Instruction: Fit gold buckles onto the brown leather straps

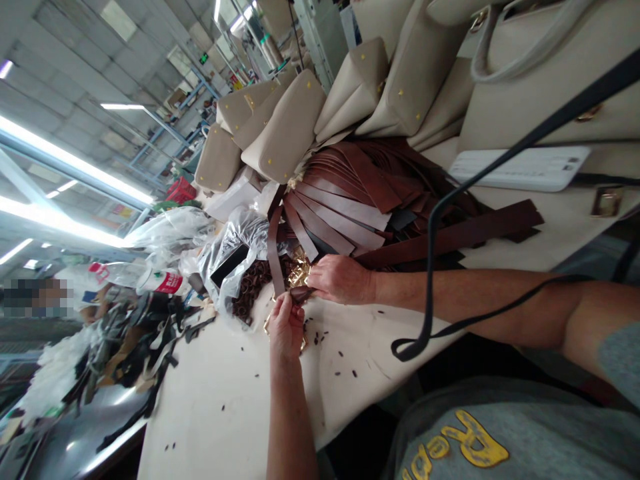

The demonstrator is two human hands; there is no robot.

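Both hands meet over the near side of a pale table. My left hand [287,327] pinches the end of a brown leather strap [275,257], which runs up from the fingers toward the strap pile. Close against it, my right hand [343,279] has its fingers closed on a dark brown end of leather between the hands. Gold metal buckles [299,268] lie heaped just behind the fingers, with a few more beside my left hand. A heap of small brown loops [250,291] spills from a clear plastic bag [220,267] to the left.
Brown leather straps [345,173] are piled behind my hands. Beige handbags [285,127] stand along the back. A black cord [434,260] hangs across the right side. Small dark bits dot the table [220,373]. A bottle [165,282] and scraps lie at left.
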